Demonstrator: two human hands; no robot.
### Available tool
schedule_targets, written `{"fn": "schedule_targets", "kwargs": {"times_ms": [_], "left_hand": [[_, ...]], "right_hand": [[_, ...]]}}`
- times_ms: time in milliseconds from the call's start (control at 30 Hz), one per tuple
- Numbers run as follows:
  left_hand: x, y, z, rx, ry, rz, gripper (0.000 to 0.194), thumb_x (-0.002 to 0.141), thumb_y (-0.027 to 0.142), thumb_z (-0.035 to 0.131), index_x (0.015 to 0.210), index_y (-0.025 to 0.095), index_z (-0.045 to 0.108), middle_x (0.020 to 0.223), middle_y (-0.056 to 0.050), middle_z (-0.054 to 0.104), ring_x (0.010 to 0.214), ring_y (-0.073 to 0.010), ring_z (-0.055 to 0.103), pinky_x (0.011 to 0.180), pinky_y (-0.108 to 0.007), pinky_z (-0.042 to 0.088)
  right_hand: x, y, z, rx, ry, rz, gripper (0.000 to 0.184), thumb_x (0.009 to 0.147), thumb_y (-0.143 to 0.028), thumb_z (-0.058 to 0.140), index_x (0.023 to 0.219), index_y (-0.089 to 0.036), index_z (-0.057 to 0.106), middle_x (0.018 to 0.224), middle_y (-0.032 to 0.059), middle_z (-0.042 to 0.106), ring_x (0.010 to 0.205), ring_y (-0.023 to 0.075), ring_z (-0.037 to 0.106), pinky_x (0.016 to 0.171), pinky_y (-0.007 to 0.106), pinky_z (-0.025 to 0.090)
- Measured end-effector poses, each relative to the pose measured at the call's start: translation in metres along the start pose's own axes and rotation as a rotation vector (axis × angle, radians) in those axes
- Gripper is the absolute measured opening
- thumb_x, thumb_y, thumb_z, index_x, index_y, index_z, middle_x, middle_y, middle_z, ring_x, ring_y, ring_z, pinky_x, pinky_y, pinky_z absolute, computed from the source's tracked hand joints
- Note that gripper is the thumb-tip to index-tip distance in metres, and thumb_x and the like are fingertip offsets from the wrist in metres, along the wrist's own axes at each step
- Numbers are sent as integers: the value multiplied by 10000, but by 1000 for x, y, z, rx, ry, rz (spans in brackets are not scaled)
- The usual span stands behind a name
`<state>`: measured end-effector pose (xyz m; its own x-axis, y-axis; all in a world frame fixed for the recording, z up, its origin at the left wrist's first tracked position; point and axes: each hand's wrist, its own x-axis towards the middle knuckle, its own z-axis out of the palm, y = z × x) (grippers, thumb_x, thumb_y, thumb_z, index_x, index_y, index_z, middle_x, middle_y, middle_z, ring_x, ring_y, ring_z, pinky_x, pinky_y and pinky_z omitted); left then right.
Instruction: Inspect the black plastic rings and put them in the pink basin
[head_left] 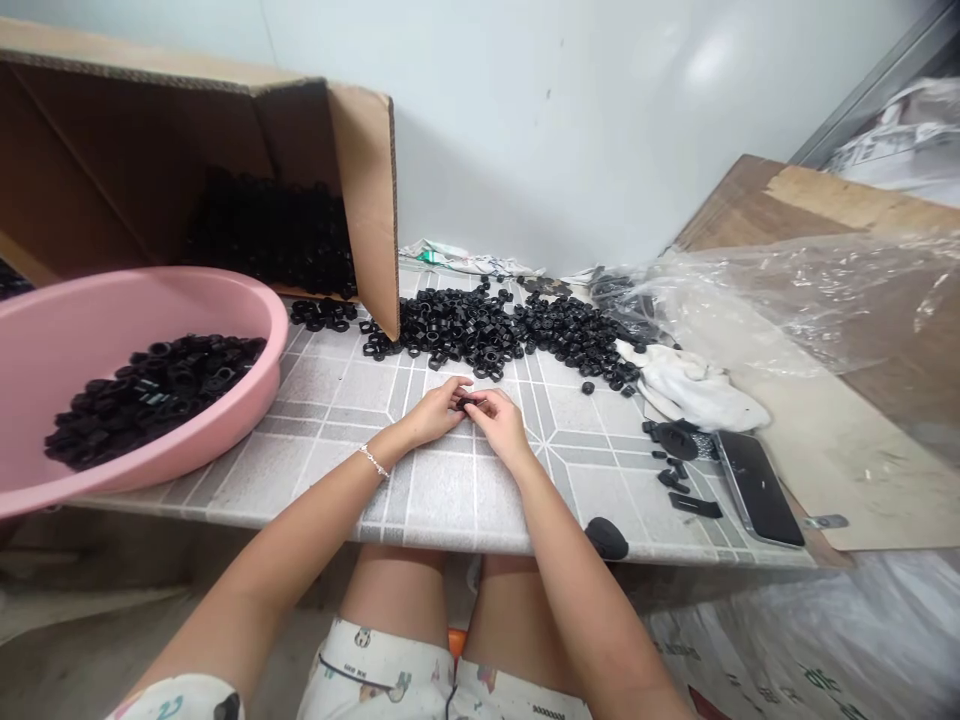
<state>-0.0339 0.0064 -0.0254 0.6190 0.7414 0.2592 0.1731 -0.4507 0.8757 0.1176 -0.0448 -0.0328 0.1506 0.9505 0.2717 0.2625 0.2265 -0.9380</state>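
My left hand [435, 414] and my right hand [501, 424] meet over the table's middle, both with fingers closed on one small black part [465, 404]. The fingers cover most of it, so its exact shape is hidden. Just beyond my hands lies a heap of black plastic rings [469, 325]. To its right, a pile of small black caps [574, 335] adjoins the heap. One loose black cap [588, 388] rests apart, nearer to me.
At left, a pink basin [262, 375] holds black rings. Behind it, a cardboard box [367, 190] on its side contains more. White gloves [694, 388], a phone [759, 488] and black scraps [694, 505] lie at right. A rounded black object [606, 538] sits at the front edge.
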Motion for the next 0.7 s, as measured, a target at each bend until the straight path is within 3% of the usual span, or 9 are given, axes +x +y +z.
{"fn": "schedule_targets", "kwargs": {"times_ms": [167,367,533,700], "left_hand": [[-1,4,0,48,19,-42,420,805,183,575,1213,176,474,1081,-82,666,945,-186,656,884,-366,522],[2,4,0,-83,54,-54,412,822,179,558,1221,198,455,1095,-68,632,964,-173,647,889,-340,506],[8,2,-1,-191,158,-122,316,719,227,694,990,165,544,972,-49,642,864,-164,643,823,-327,514],[12,3,-4,-293,129,-168,312,667,335,745,865,130,620,860,-49,668,789,-162,627,801,-325,495]], "right_hand": [[1,3,-2,-24,-7,-63,190,728,-277,628,895,-233,708,915,30,583,697,145,587,736,336,516],[5,11,-2,35,10,-68,245,760,-283,586,966,-218,702,986,59,597,822,169,623,821,355,523],[6,11,-1,95,50,-22,256,740,-303,607,977,-214,645,1008,64,632,836,176,623,796,347,530],[8,10,-4,149,38,55,235,702,-336,653,892,-205,608,885,37,667,780,172,624,795,351,516]]}}
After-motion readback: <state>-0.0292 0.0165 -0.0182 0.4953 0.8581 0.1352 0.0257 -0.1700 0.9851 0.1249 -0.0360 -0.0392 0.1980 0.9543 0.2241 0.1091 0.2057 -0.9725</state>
